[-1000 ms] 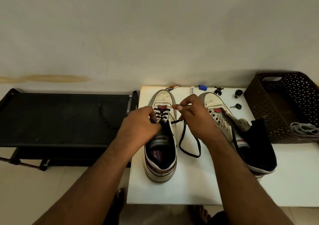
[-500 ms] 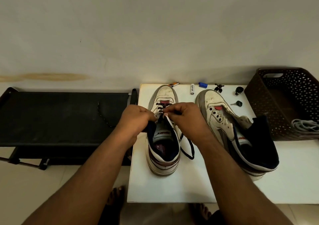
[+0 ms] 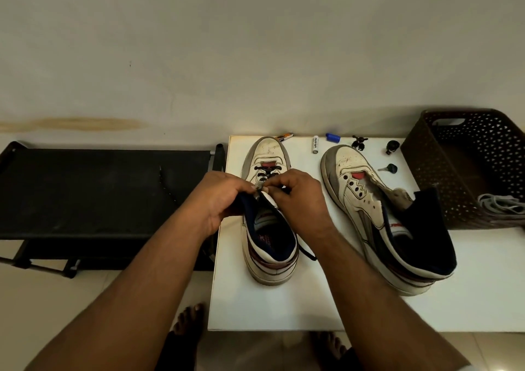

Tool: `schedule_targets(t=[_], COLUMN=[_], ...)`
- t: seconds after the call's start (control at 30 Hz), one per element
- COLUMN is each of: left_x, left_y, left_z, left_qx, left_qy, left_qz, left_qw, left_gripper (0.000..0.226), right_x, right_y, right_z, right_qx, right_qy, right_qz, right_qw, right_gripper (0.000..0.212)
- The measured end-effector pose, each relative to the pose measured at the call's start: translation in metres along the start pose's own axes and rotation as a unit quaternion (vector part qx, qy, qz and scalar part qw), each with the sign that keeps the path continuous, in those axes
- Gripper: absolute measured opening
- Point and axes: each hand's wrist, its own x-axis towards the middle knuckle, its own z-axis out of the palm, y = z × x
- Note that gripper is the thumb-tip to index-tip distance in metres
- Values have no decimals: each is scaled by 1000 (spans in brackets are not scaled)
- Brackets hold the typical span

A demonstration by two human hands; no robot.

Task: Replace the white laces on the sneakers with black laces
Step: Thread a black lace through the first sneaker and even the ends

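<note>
Pale wall and tiled floor frame a white tabletop that carries both sneakers. The left hand and right hand meet over the near eyelets of the left sneaker, fingers curled in a narrow pinch on what looks like the black lace; its tip is hidden between them. That lace crosses the far eyelets beyond the knuckles, and a loose end trails below the right wrist. I judge the lacing of this shoe about half done; next comes feeding the tip through the next eyelet and pulling slack. Right of the right hand the other sneaker stands unlaced, and white laces lie in the brown basket. The tabletop edge runs under the left wrist, with a black bench beyond; open room lies nearer the body.
</note>
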Motion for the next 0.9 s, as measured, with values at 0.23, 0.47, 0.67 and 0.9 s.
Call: schedule_targets(t=[0.23,0.47,0.67,0.9], left_x=[3,3,7,-3], left_y=[-4,-9,2,15], left_z=[3,12,9,-15], left_qx=[-32,-24,-137,-71], left_qy=[-10,-14,85,75], left_qz=[-7,0,109,223], left_qw=[999,1000,981,969], left_gripper=[15,13,16,21], right_x=[-4,-1,1,3], right_y=[2,-1,-1,-1], right_z=[9,1,-4,-5], right_qx=[-68,-14,-21,-80], right_qy=[24,-15,-71,-87], right_qz=[5,-7,-42,-44], right_qw=[997,1000,996,992], right_gripper=[19,17,35,24])
